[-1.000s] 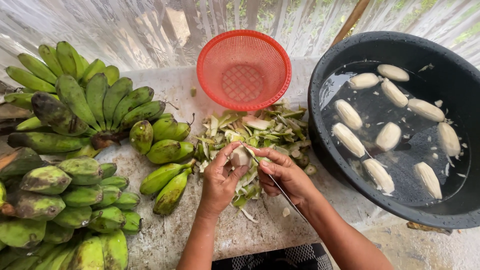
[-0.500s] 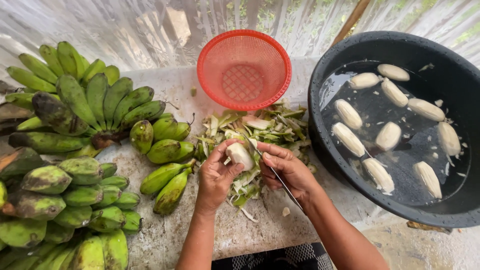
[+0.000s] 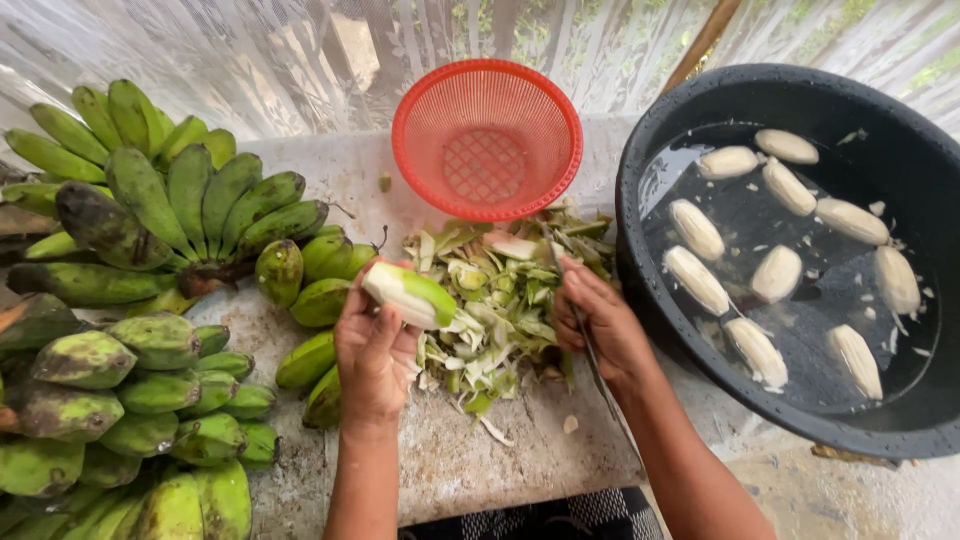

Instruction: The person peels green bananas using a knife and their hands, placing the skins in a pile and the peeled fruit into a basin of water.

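The left hand (image 3: 375, 350) has its fingers wrapped around a half-peeled green banana (image 3: 408, 294), lifted above the heap of pale green peel scraps (image 3: 495, 300) on the grey stone bench (image 3: 450, 460). The right hand (image 3: 600, 320) grips a thin dark-bladed knife (image 3: 597, 365), beside the black plastic tub of water (image 3: 650, 300).

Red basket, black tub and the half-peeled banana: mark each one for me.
red basket (image 3: 420, 95), head view, on its left rim.
black tub (image 3: 925, 150), head view, on its bare inner wall.
half-peeled banana (image 3: 405, 292), head view, mid-fruit, held in the left hand (image 3: 375, 355).
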